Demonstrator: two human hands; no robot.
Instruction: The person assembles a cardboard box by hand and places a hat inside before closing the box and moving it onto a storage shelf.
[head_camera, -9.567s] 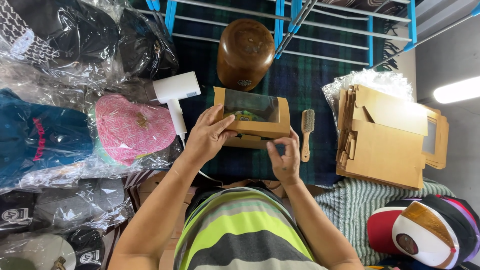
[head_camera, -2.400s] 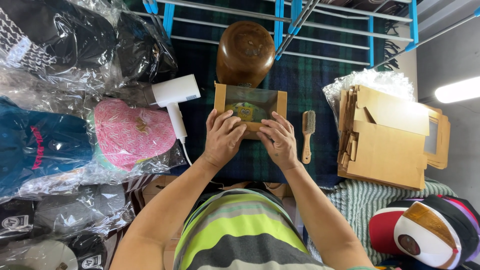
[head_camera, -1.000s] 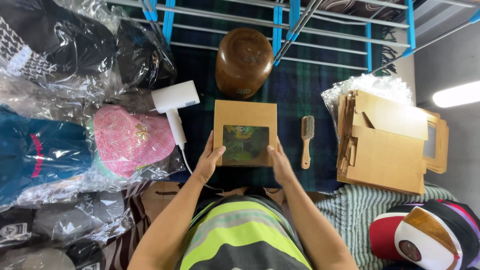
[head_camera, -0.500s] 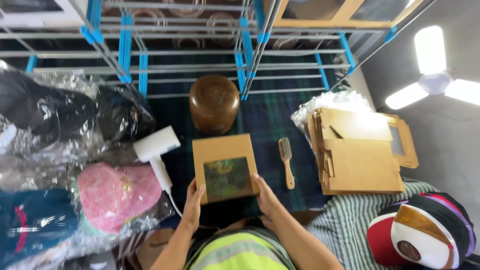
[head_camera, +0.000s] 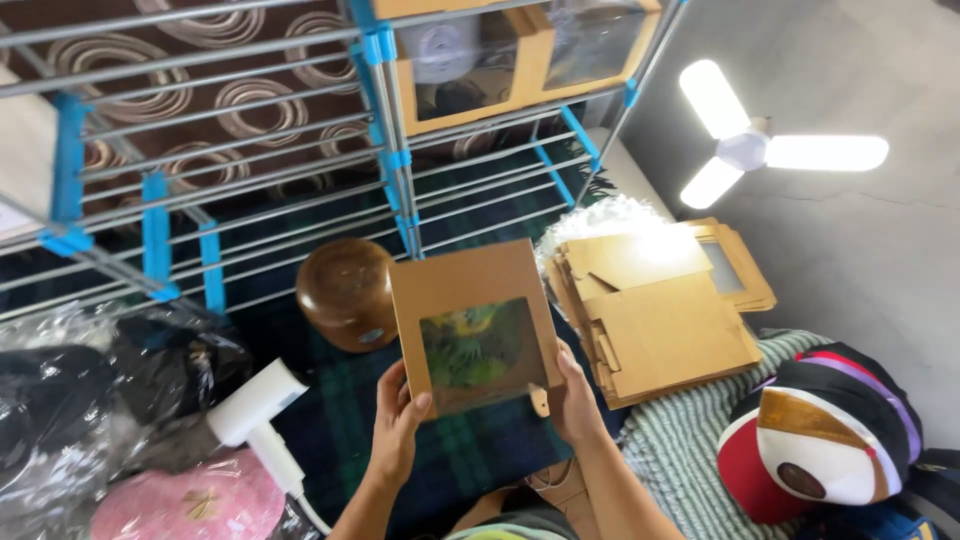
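I hold a brown cardboard box (head_camera: 470, 290) with a clear window up in front of me; something green and yellow shows behind the window. My left hand (head_camera: 397, 420) grips its lower left edge. My right hand (head_camera: 572, 395) grips its lower right edge. The box is lifted off the dark plaid cloth (head_camera: 470, 450), its window facing me.
A round wooden head form (head_camera: 347, 292) stands behind the box. A white hair dryer (head_camera: 258, 405) and a bagged pink cap (head_camera: 190, 500) lie left. Flat cardboard boxes (head_camera: 660, 310) are stacked right, caps (head_camera: 820, 440) beyond. A metal rack with blue joints (head_camera: 390, 150) holds more window boxes (head_camera: 500, 55).
I have lifted the box off the cloth and raised it toward the rack. My view has tilted upward, so the rack and its boxes now show.
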